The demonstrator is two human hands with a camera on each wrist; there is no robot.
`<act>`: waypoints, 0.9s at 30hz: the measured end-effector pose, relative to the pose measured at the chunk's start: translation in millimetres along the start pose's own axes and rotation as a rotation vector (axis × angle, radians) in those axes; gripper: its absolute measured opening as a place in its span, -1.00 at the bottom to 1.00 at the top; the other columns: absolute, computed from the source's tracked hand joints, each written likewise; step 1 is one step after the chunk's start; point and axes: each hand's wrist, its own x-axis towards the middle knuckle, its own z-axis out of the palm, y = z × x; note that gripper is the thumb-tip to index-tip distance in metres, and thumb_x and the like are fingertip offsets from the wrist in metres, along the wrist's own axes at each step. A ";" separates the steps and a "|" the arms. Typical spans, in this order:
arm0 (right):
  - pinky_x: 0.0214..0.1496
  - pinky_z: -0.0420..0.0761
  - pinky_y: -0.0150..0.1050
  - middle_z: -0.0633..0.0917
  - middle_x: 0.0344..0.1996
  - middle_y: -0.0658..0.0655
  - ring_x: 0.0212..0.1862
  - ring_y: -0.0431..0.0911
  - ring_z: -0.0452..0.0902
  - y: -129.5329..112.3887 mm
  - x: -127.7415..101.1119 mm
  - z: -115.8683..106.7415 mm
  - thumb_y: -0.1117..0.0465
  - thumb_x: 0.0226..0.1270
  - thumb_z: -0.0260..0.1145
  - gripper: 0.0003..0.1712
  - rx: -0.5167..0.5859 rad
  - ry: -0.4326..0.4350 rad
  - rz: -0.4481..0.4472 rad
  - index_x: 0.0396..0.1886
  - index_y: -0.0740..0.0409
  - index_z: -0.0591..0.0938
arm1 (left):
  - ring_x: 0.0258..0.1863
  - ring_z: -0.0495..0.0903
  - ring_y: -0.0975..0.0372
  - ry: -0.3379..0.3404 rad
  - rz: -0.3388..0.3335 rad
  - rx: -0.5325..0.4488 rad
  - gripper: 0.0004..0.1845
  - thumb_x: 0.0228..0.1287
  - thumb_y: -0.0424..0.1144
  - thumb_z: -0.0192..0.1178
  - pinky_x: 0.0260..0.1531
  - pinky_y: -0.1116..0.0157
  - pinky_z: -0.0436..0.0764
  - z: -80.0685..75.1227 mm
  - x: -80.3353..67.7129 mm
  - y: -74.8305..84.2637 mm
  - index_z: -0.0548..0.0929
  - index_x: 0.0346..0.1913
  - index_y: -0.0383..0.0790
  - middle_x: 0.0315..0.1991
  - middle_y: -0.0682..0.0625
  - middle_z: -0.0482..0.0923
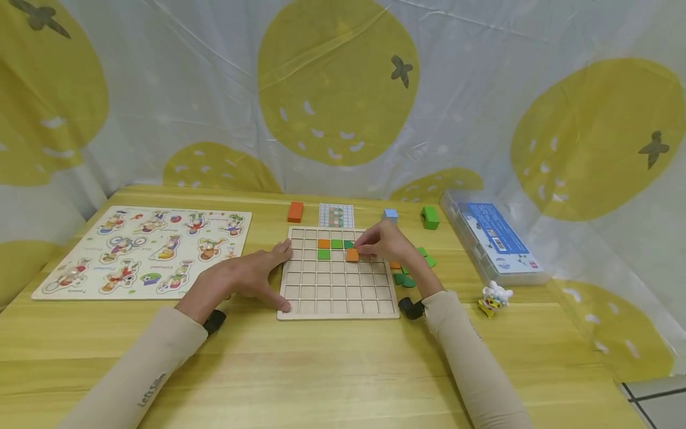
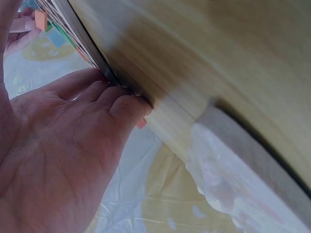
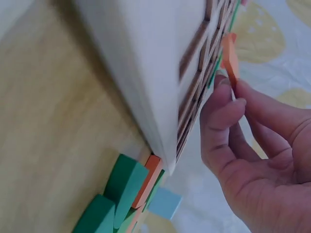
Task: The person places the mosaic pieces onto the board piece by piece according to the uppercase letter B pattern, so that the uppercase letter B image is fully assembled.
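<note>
A wooden grid board (image 1: 324,292) lies on the table with several colored tiles set in its upper cells, among them an orange tile (image 1: 324,243) and a light green tile (image 1: 324,254). My right hand (image 1: 387,241) pinches another orange tile (image 3: 230,57) between thumb and fingertips, tilted over the board's upper middle. Just behind it shows a dark green piece (image 1: 349,244). My left hand (image 1: 256,275) spans the board's left edge, thumb at the near corner and fingers at the upper side; in the left wrist view its fingers (image 2: 127,104) lie along the edge.
A sports puzzle board (image 1: 161,286) lies at the left. Behind the grid are a red block (image 1: 295,212), a pattern card (image 1: 336,215), a blue block (image 1: 390,215) and a green block (image 1: 429,217). Loose green pieces (image 3: 125,182), a plastic case (image 1: 495,238) and a figurine (image 1: 493,299) are at right.
</note>
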 end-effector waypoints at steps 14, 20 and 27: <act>-0.22 0.70 -0.26 0.82 -0.31 0.16 -0.28 -0.09 0.70 4.0 1.8 2.4 0.40 0.21 0.66 -0.80 -0.095 -0.032 -0.072 -0.19 0.36 0.84 | 0.73 -0.11 -0.22 -0.009 -0.015 -0.017 0.37 0.09 0.16 0.67 0.63 -0.22 0.07 0.8 0.7 0.7 0.03 0.74 -0.36 0.77 -0.28 -0.28; -0.22 0.69 -0.27 0.82 -0.33 0.16 -0.29 -0.10 0.69 0.7 4.1 5.8 0.39 0.27 0.63 -0.83 -0.162 -0.007 -0.039 -0.18 0.35 0.83 | 0.72 -0.09 -0.23 -0.006 -0.009 -0.014 0.36 0.10 0.15 0.67 0.62 -0.23 0.10 1.4 0.2 0.5 0.04 0.73 -0.38 0.77 -0.29 -0.27; -0.15 0.71 -0.25 0.82 -0.31 0.17 -0.25 -0.08 0.70 -0.3 4.2 5.9 0.39 0.28 0.62 -0.80 -0.149 -0.020 -0.038 -0.12 0.36 0.85 | 0.70 -0.02 -0.25 0.002 -0.003 -0.004 0.36 0.09 0.16 0.67 0.58 -0.24 0.17 0.9 -1.3 0.7 0.05 0.73 -0.36 0.77 -0.30 -0.25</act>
